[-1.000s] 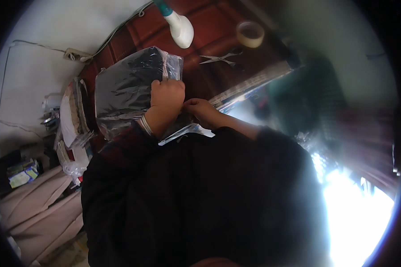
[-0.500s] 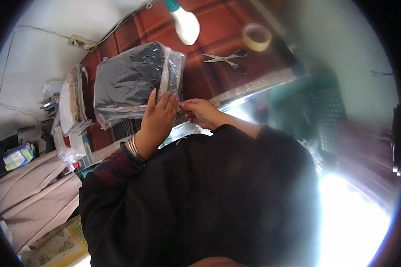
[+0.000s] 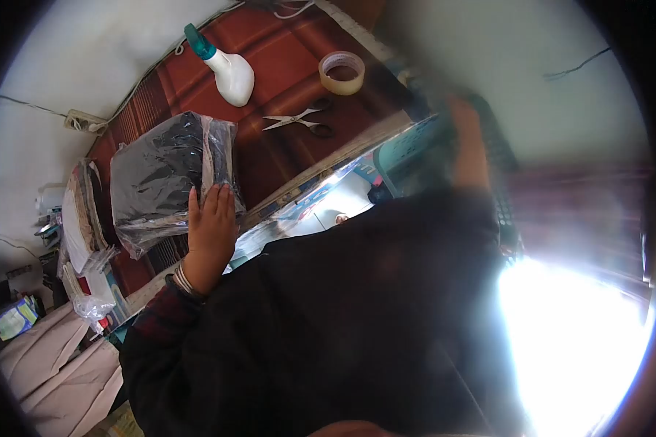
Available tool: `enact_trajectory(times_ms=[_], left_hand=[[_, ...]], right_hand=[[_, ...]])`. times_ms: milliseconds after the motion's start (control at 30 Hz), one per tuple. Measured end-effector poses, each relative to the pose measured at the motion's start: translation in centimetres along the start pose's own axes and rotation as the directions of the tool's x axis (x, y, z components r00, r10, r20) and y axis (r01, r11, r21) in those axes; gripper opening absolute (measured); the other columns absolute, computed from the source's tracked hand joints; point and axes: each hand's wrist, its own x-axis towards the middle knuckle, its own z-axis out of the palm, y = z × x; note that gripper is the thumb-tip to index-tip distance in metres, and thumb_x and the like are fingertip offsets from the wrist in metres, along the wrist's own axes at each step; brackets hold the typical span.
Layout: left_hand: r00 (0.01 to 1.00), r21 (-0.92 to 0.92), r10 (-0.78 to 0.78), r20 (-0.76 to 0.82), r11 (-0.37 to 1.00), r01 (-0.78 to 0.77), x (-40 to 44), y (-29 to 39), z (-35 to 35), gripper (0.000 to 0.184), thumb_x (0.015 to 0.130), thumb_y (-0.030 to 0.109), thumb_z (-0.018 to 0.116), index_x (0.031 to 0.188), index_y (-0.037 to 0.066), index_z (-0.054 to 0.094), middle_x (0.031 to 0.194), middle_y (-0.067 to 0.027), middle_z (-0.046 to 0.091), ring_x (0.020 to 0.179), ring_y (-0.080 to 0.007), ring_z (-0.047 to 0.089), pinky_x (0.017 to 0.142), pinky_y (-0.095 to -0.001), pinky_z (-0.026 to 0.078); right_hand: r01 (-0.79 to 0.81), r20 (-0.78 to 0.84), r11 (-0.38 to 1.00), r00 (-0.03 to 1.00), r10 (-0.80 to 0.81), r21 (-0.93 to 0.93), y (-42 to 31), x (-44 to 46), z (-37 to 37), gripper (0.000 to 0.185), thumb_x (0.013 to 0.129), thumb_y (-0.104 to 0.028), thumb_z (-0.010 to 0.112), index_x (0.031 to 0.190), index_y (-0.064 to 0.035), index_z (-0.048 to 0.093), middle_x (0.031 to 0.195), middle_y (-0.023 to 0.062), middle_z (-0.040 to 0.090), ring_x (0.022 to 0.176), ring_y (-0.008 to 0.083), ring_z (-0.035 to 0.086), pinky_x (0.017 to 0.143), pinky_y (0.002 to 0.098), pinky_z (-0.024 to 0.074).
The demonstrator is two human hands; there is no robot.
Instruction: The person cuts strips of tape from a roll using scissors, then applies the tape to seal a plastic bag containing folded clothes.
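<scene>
A dark folded item in a clear plastic bag point(image 3: 153, 171) lies on the red checked tabletop. My left hand point(image 3: 213, 226) rests on the bag's near right corner, fingers stretched out along the plastic. Off to the right, my right arm reaches away from the package toward a teal plastic basket point(image 3: 499, 156). The right hand point(image 3: 461, 113) is blurred at the end of that arm, and its fingers cannot be made out. Beyond the package lie open scissors point(image 3: 299, 122) and a roll of tape point(image 3: 342, 73).
A white spray bottle with a green head point(image 3: 233, 76) lies at the back of the table point(image 3: 284, 44). Left of the package stands a stack of bagged folded items point(image 3: 84, 215). A wall socket point(image 3: 84, 121) with a cable is behind. Bright light glares at lower right.
My right hand has left the bag's edge and swung far out to the right. The left hand stays on the bag. The whole view has shifted, moving the table things leftward.
</scene>
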Motion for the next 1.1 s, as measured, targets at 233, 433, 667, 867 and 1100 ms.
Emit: enact_trajectory(times_ms=[233, 433, 667, 867, 1100], left_hand=[[0.997, -0.055, -0.044, 0.062, 0.997, 0.047, 0.3, 0.2, -0.4, 0.066, 0.072, 0.034, 0.07, 0.129, 0.006, 0.053, 0.135, -0.0046, 0.049, 0.131, -0.0192, 0.038, 0.113, -0.0548, 0.014], [0.997, -0.058, -0.053, 0.064, 0.997, 0.057, 0.2, 0.1, -0.7, 0.066, 0.073, 0.034, 0.07, 0.13, 0.007, 0.052, 0.135, -0.0042, 0.049, 0.131, -0.0186, 0.038, 0.113, -0.055, 0.014], [0.999, -0.029, -0.038, 0.01, 0.999, 0.038, -0.2, -0.5, 0.5, 0.063, 0.075, 0.034, 0.068, 0.129, 0.006, 0.052, 0.134, -0.0049, 0.05, 0.13, -0.0194, 0.039, 0.112, -0.0554, 0.015], [0.997, -0.058, 0.029, -0.066, 0.998, -0.033, -0.3, -1.1, 0.7, 0.057, 0.076, 0.033, 0.065, 0.125, 0.004, 0.056, 0.13, -0.0057, 0.052, 0.128, -0.0207, 0.041, 0.111, -0.0531, 0.02], [0.995, -0.132, 0.068, -0.066, 0.988, -0.077, 0.2, -1.8, -0.1, 0.061, 0.071, 0.034, 0.071, 0.121, 0.004, 0.057, 0.124, -0.0063, 0.055, 0.122, -0.0198, 0.045, 0.103, -0.0472, 0.029]], right_hand=[[-0.419, 0.368, 0.882, 0.872, 0.324, 0.215, -2.9, -1.4, -1.8, 0.067, 0.079, -0.065, 0.056, 0.109, -0.0063, 0.068, 0.131, 0.0173, 0.053, 0.121, 0.0328, 0.049, 0.1, 0.0462, 0.0351], [-0.484, 0.525, 0.773, 0.818, 0.234, 0.409, -1.1, -2.0, -2.1, 0.057, 0.08, -0.058, 0.061, 0.11, -0.0111, 0.069, 0.136, 0.0111, 0.049, 0.128, 0.0303, 0.042, 0.095, 0.0463, 0.0392], [0.119, -0.24, 0.991, 0.962, -0.128, -0.054, -4.1, -2.8, -3.2, 0.034, 0.081, -0.033, 0.068, 0.099, -0.0048, 0.072, 0.098, 0.0116, 0.071, 0.094, 0.0232, 0.066, 0.085, 0.0356, 0.0483], [0.044, 0.468, 0.924, 0.853, -0.233, 0.381, -20.3, -19.8, -4.8, 0.024, 0.082, -0.025, 0.071, 0.097, -0.0069, 0.072, 0.09, 0.005, 0.07, 0.08, 0.0127, 0.061, 0.075, 0.027, 0.0475], [-0.366, 0.887, 0.81, 0.119, -0.447, 0.457, -25.3, -28.6, 8.3, 0.025, 0.079, -0.022, 0.076, 0.096, -0.0056, 0.069, 0.082, 0.0001, 0.066, 0.067, 0.0056, 0.054, 0.054, 0.0215, 0.0399]])
